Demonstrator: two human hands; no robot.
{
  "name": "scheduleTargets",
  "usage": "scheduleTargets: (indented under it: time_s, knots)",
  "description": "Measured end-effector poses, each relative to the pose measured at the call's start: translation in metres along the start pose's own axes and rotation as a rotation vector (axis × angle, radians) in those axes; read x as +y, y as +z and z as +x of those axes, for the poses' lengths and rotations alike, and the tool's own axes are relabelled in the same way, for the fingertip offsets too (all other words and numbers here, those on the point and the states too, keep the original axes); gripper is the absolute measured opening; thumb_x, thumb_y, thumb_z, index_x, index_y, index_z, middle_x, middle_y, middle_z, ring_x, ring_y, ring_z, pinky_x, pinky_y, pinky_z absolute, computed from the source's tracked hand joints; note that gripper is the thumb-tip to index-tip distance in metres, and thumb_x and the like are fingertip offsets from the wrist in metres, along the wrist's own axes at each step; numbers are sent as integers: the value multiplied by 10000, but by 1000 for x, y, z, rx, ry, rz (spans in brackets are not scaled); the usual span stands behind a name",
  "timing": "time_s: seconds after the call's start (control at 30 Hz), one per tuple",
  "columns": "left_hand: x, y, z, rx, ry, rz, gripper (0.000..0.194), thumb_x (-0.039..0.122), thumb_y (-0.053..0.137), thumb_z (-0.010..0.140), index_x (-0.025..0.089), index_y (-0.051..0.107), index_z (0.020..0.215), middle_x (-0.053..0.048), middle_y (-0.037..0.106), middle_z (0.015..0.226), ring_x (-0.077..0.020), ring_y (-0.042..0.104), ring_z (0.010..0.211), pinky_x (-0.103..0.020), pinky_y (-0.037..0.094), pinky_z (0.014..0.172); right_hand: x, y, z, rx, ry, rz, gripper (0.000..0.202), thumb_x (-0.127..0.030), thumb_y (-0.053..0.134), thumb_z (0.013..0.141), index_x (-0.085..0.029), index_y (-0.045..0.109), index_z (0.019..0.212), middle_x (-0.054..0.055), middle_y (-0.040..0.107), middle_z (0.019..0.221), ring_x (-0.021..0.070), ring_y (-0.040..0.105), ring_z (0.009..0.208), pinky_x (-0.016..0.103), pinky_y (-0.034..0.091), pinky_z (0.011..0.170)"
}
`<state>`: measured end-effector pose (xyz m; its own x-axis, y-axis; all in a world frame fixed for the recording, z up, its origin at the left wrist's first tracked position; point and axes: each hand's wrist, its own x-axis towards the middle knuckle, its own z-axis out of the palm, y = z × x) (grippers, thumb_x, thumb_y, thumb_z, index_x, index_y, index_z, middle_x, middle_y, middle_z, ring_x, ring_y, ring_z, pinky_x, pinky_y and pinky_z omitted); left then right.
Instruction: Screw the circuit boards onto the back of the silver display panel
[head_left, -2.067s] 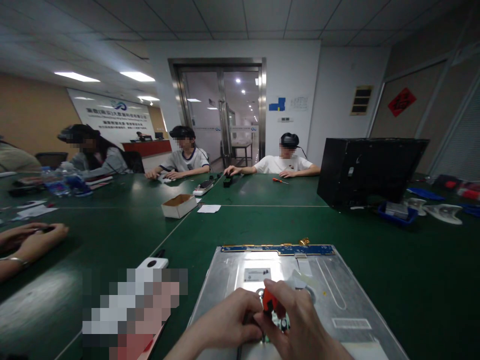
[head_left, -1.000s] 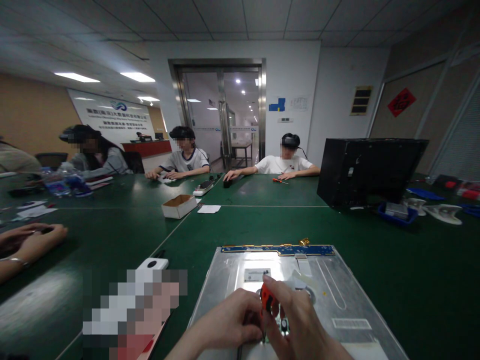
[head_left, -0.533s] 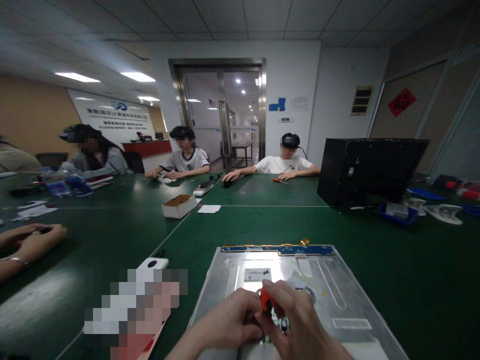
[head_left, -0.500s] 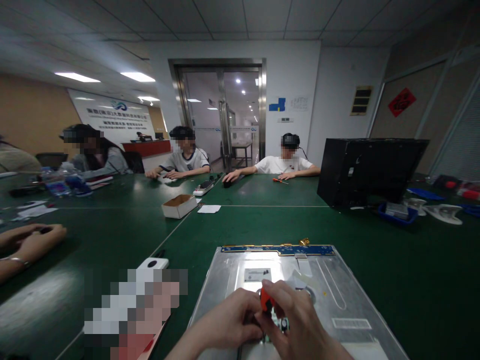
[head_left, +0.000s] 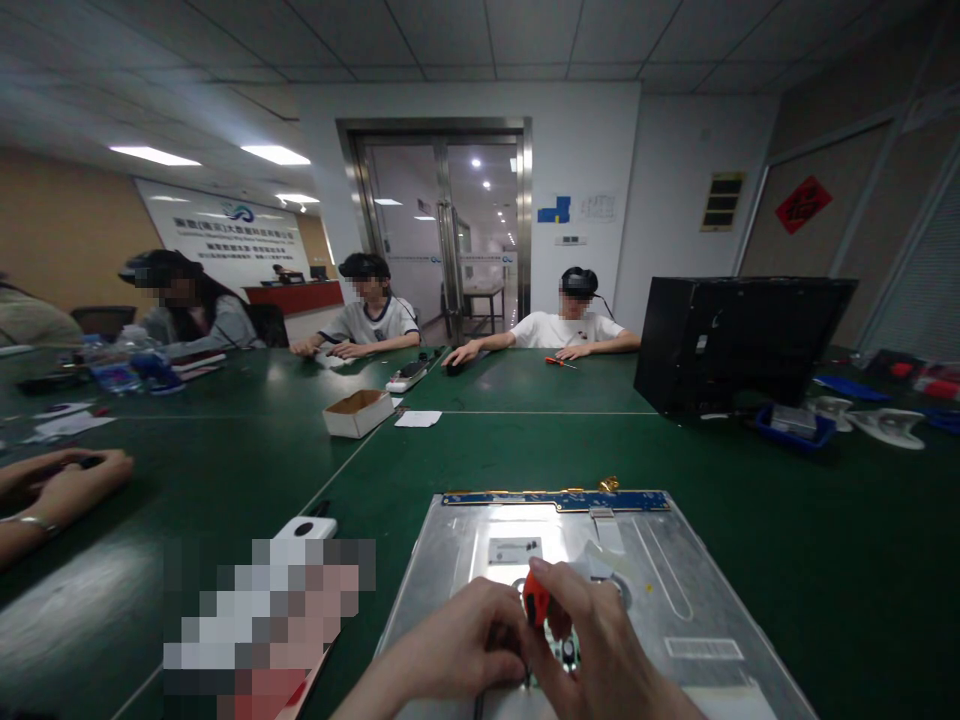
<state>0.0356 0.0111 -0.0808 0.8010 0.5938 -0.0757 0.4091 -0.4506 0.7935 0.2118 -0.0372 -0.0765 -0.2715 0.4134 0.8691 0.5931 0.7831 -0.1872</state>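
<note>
Orange-handled tool (head_left: 535,598) in right hand (head_left: 596,632), above metal panel (head_left: 690,605)

Office: co. wall sign (head_left: 232,240), red recep. desk (head_left: 296,292), glass dbl doors (head_left: 480,220), big shared green table (head_left: 517,440)

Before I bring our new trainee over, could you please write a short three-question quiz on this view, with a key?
1. Where are the left hand and the right hand held?
(a) inside a cardboard box
(b) over a metal panel
(c) on a keyboard

2. True or false: a blue circuit strip runs along the panel's far edge.

3. Fill in the colour: the handle gripped in the right hand's fingers is black and ____.

Key: 1. b; 2. true; 3. orange-red
</note>
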Motion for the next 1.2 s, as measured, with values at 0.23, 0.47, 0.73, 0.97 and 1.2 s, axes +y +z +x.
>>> scheduleTargets:
  time_s: [0.23, 0.47, 0.73, 0.97, 1.2]
  knots:
    - [2, -1, 0, 19, -9, 6, 85, 85, 579, 684, 156, 547, 721, 28, 544, 757, -121, 477, 689, -197, 383, 612, 2, 2, 0, -11, -28, 21, 319, -299, 365, 993, -175, 381, 1287, 18, 665, 745, 156, 621, 582, 277, 453, 499]
    - [-5, 1, 1, -9, -32, -44, 101, 120, 586, 715, 159, 611, 805, 20, 558, 757, -126, 492, 671, -198, 386, 585, -5, -6, 6, -25, 5, 19, 322, -230, 336, 984, -148, 367, 1293, 85, 716, 901, 165, 658, 670, 275, 522, 585]
    - [1, -1, 0, 7, -17, -5, 155, 103, 590, 712, 163, 640, 846, 9, 607, 823, -143, 527, 734, -207, 417, 640, -3, -2, 3, 16, -17, -44, 279, -265, 346, 1000, -163, 391, 1256, 48, 708, 785, 164, 645, 590, 283, 492, 521]
    - [1, -1, -1, 26, -27, 37, 113, 89, 575, 685, 154, 594, 776, 15, 566, 776, -135, 503, 712, -200, 403, 618, 1, 2, -1, -11, -27, 21, 332, -278, 393, 975, -177, 391, 1291, 19, 677, 759, 165, 626, 566, 293, 465, 493]
    - [1, -1, -1, -2, -53, -8, 105, 164, 610, 744, 165, 638, 845, -16, 615, 860, -180, 544, 826, -248, 457, 723, -2, -3, 4, -58, 2, 71, 405, -186, 370, 955, -162, 335, 1358, 74, 700, 892, 170, 655, 671, 290, 505, 567]
